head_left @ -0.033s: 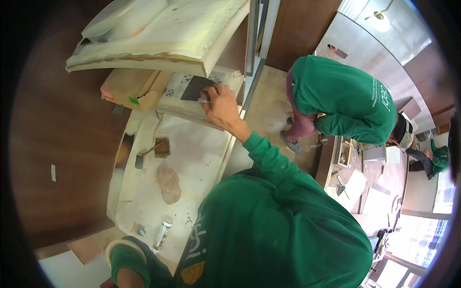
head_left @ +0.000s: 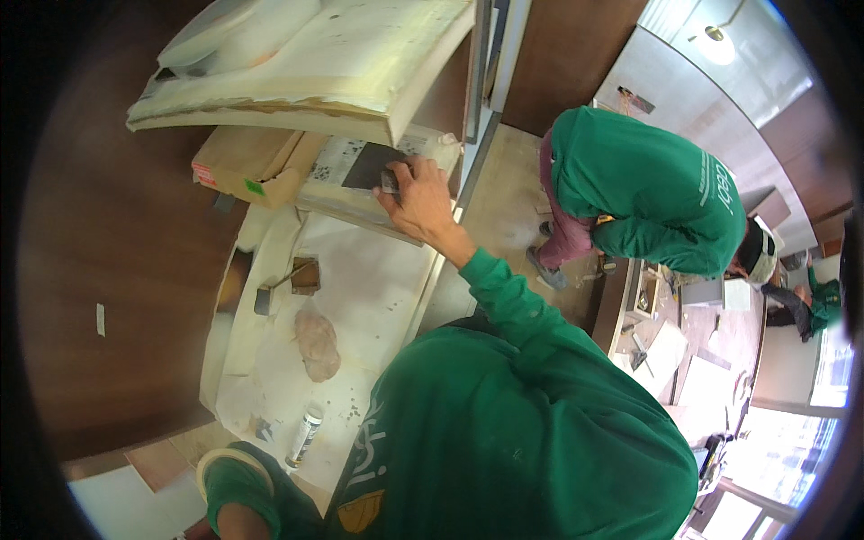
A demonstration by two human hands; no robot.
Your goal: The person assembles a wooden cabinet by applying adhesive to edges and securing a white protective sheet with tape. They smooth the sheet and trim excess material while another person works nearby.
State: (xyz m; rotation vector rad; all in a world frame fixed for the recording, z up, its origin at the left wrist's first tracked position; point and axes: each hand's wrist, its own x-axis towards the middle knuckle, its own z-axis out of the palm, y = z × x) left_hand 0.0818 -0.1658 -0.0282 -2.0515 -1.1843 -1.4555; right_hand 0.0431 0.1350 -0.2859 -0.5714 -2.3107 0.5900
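Observation:
My right hand (head_left: 419, 198) reaches up and away, over a dark grey flat sheet (head_left: 371, 166). Its thumb and fingers are closed round a small, shiny grey piece (head_left: 390, 182), partly hidden by them, whose kind I cannot make out. Under the dark sheet is a pale, dark-spotted board (head_left: 328, 193). A curved cream panel (head_left: 297, 85) overhangs the far side. Beside the sheet stands an open cardboard box (head_left: 256, 175). My left forearm (head_left: 238, 520) shows at the lower left edge, with a cream ring at its green sleeve; the left hand is out of the picture.
On the whitish surface (head_left: 360, 270) lie a crumpled brownish cloth (head_left: 317, 346), a white cartridge-like tube (head_left: 304, 438) and a small brown block (head_left: 305, 275). A co-worker in green (head_left: 639, 180) bends over a cluttered bench (head_left: 720, 342) at right. Another person (head_left: 823, 292) is farther off.
The view has shifted very slightly. The small piece in my right hand looks darker, and the hand stays over the sheet.

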